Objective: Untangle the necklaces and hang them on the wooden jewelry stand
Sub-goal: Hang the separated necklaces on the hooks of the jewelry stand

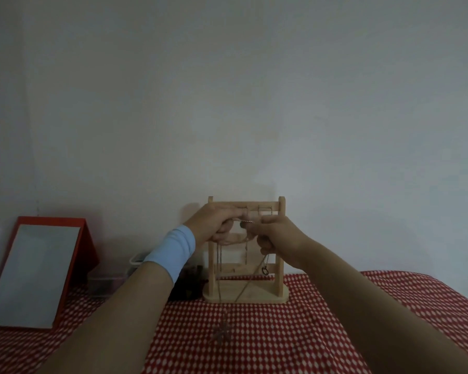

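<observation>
Our left hand (214, 226) and right hand (277, 234) are each pinching a chain (245, 221), hiding part of the stand (265, 292); a blurry pendant (221, 333) is dangling below.

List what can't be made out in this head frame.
1. Head view: the left hand and right hand cover part of the wooden jewelry stand top bar. Whether the chain they pinch sits on a hook is hidden.
2. Hanging strands: too thin and dim to tell tangled from separate.
3. Pendant: blurred, shape unclear.
4. Dark object beside the stand: partly hidden by the left forearm.
</observation>
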Demonstrator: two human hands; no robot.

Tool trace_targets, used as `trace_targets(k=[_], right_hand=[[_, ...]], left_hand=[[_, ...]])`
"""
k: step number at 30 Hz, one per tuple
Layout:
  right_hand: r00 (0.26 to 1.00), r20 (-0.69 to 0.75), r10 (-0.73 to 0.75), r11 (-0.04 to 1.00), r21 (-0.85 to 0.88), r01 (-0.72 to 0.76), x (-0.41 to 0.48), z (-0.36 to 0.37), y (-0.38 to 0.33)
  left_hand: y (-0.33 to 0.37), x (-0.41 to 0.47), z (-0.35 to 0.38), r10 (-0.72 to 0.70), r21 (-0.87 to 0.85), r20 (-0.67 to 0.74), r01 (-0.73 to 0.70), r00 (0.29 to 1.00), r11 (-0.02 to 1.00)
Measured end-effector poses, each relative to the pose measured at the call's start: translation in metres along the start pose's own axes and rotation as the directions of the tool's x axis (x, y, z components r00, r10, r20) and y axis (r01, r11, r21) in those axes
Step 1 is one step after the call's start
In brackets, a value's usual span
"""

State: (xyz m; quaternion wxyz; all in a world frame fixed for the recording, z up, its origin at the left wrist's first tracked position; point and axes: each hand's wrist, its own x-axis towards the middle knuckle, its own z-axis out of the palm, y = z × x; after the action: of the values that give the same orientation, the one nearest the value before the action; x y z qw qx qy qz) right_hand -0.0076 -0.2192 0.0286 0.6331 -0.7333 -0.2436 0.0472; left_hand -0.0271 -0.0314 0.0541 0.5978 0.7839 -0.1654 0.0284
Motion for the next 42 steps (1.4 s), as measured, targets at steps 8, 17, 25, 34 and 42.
trace_targets(k=[8, 17, 25, 34, 42], right_hand=[[0.973, 0.169, 0.158, 0.984, 0.051, -0.168, 0.005, -0.010, 0.013], [0.997, -0.006, 0.072, 0.909, 0.412, -0.063, 0.015, -0.030, 0.030], [0.876, -0.482, -0.013, 0.984, 0.151, 0.097, 0.044, -0.023, 0.023], [0.737, -0.673, -0.064, 0.997, -0.071, 0.021, 0.074, -0.023, 0.028], [0.805, -0.586, -0.087, 0.979, -0.200, -0.040, 0.066, -0.012, 0.064]], left_hand=[[-0.025, 0.001, -0.004, -0.094, 0.025, 0.013, 0.093, 0.996, 0.995], [-0.044, 0.011, -0.016, -0.120, -0.523, -0.027, 0.088, 0.992, 0.848], [-0.042, 0.051, -0.005, -0.049, -0.240, -0.415, -0.058, 0.908, 0.969], [-0.034, 0.085, -0.003, -0.145, -0.109, -0.539, 0.102, 0.830, 0.989], [-0.071, 0.082, 0.004, -0.086, 0.055, -0.505, 0.132, 0.859, 0.990]])
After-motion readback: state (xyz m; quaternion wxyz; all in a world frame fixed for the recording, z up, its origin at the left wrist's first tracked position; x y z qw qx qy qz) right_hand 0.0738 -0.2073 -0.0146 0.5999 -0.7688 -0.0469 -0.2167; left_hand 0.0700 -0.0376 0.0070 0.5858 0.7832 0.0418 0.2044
